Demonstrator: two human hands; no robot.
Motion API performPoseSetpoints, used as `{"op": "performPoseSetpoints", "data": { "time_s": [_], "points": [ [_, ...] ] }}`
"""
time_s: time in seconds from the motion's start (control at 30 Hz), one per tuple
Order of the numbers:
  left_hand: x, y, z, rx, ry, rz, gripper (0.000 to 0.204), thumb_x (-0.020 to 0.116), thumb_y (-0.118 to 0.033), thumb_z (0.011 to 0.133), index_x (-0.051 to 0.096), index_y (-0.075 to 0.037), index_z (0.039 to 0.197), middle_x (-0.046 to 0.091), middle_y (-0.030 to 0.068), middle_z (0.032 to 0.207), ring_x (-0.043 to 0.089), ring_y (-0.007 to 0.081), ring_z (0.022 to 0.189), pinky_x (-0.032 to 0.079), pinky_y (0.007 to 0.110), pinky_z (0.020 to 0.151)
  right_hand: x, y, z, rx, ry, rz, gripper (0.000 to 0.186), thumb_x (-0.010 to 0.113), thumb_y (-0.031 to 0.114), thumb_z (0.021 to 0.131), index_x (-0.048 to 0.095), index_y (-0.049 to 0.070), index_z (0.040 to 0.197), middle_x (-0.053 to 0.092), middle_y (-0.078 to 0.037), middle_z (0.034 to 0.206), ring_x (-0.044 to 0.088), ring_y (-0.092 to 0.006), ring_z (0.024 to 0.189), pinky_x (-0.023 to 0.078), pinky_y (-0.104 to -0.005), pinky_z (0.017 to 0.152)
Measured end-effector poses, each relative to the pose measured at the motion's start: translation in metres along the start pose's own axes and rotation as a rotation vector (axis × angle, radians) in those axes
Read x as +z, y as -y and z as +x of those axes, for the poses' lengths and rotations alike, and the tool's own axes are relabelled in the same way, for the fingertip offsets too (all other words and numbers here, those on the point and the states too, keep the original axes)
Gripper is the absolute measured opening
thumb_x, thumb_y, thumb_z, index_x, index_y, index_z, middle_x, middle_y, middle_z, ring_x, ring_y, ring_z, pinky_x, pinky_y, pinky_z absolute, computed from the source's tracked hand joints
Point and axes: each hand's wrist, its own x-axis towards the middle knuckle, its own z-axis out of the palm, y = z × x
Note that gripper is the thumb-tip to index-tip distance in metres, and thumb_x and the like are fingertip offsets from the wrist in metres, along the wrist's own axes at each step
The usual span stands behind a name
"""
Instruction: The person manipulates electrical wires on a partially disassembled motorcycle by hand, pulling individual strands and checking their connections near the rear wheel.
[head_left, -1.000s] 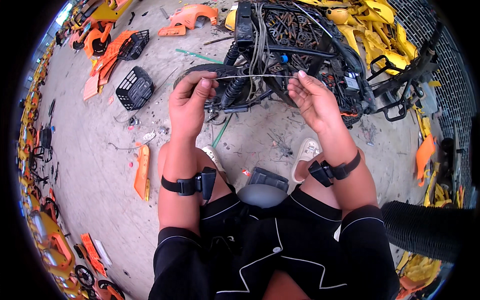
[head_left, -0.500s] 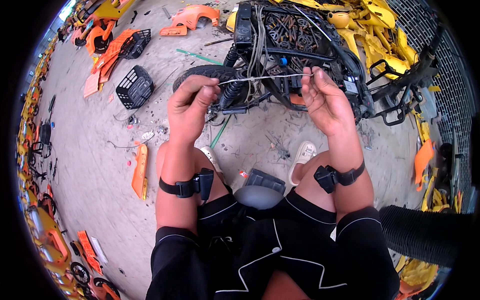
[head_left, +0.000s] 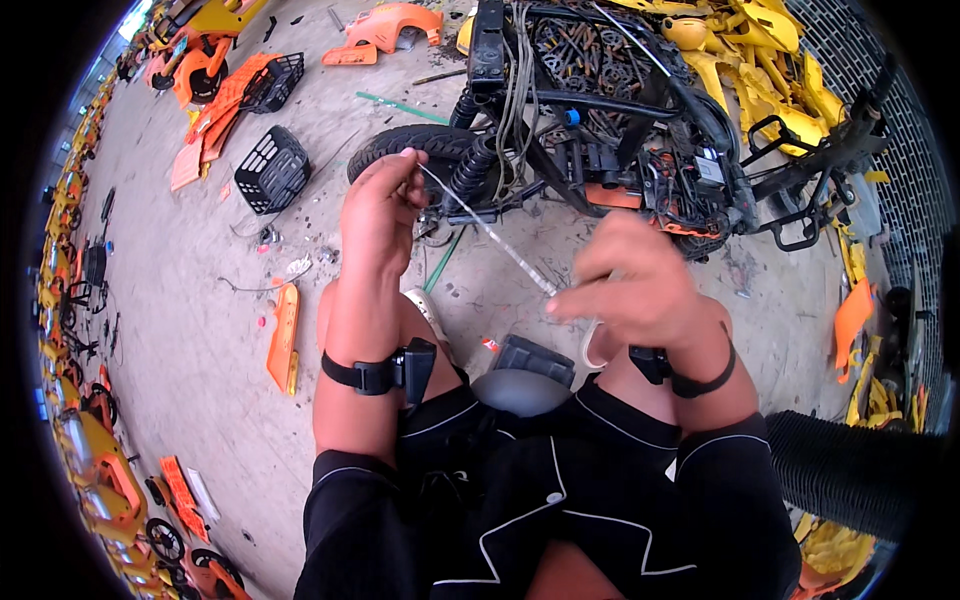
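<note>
A thin whitish-grey wire (head_left: 492, 234) stretches slantwise between my two hands. My left hand (head_left: 384, 212) pinches its upper end between thumb and fingertips, in front of the scooter's rear wheel (head_left: 400, 142). Lower and to the right, my right hand (head_left: 638, 282) is closed on the other end at the fingertips; it is somewhat smeared by motion. Beyond both hands lies a stripped black scooter frame (head_left: 600, 108) with a coil-spring shock absorber (head_left: 474, 166) and a bundle of loose grey cables (head_left: 516, 100) hanging over it.
A black plastic basket (head_left: 272, 170) and an orange panel (head_left: 283, 340) lie on the concrete floor to the left. Yellow body panels (head_left: 765, 60) are heaped at the far right. A black ribbed hose (head_left: 850, 470) runs beside my right arm. Near my feet sits a dark plastic box (head_left: 535, 360).
My right hand has moved down and toward me with its end of the wire, turning palm-down. The wire went from nearly level to slanting. My left hand has turned and shifted slightly.
</note>
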Motion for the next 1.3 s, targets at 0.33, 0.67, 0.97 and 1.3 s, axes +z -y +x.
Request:
{"op": "performPoseSetpoints", "data": {
  "time_s": [0.33,0.67,0.97,1.3],
  "points": [
    [-0.004,0.004,0.015,0.144,-0.128,0.469,0.019,0.063,-0.018,0.089,0.065,0.000,0.085,0.052,-0.0022,0.068,0.040,0.0047,0.056,0.031,0.021,0.049,0.070,-0.032,-0.028,0.036,0.367,-0.225,0.010,0.059,0.018,0.070,0.059,0.009,0.065,0.054,-0.003,0.085,0.056,-0.0198,0.083,0.045,-0.0328,0.066],
    [-0.012,-0.002,0.021,0.183,-0.099,0.267,0.021,0.062,-0.018,0.090,0.063,0.003,0.094,0.053,0.0004,0.074,0.044,0.0076,0.062,0.037,0.020,0.056,0.055,-0.025,-0.033,0.734,-0.203,0.598,0.015,0.069,0.006,0.084,0.067,0.001,0.099,0.068,-0.007,0.091,0.066,-0.0174,0.078,0.054,-0.0287,0.070],
    [-0.008,-0.006,0.012,0.335,-0.105,0.255,0.021,0.063,-0.017,0.090,0.064,0.004,0.095,0.055,0.0010,0.076,0.044,0.0074,0.064,0.036,0.021,0.059,0.059,-0.028,-0.035,1.093,-0.284,0.986,0.020,0.064,0.009,0.090,0.064,-0.005,0.104,0.067,-0.013,0.094,0.065,-0.0170,0.079,0.054,-0.0280,0.071],
    [0.005,-0.005,0.001,0.530,-0.020,0.398,0.019,0.064,-0.017,0.091,0.066,0.002,0.095,0.058,0.0002,0.077,0.046,0.0063,0.067,0.038,0.020,0.063,0.070,-0.043,-0.040,1.287,-0.114,0.772,0.018,0.067,0.014,0.088,0.066,-0.002,0.096,0.066,-0.008,0.077,0.062,-0.0130,0.064,0.051,-0.0256,0.058]
  ]
}}
